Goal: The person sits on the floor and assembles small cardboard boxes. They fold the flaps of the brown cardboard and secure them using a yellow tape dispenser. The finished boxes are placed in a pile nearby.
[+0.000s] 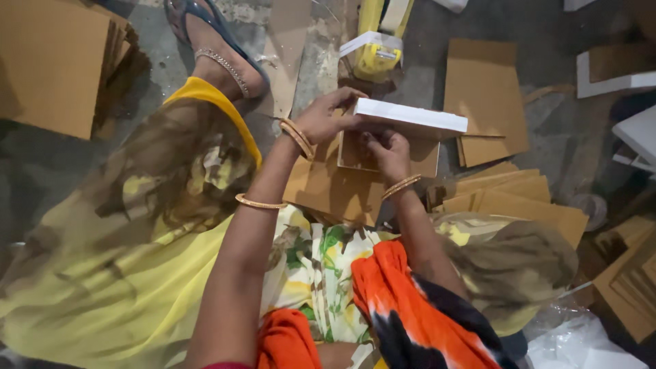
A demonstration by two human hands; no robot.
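I hold a small open cardboard box [410,117], white on the outside and brown inside, above my lap. My left hand [326,117] grips its left end, fingers curled over the white edge. My right hand [388,152] is under and inside the box, fingers pressed against the brown inner wall [425,158]. Both wrists carry gold bangles. A flat brown cardboard piece [331,191] lies just below the box on my knees.
A yellow tape dispenser [374,56] stands on the floor beyond the box. Brown card sheets lie around: a stack [51,61] far left, one sheet [485,99] right, several flat pieces [512,198] lower right. White boxes [615,75] sit far right. My sandalled foot [219,51] rests ahead.
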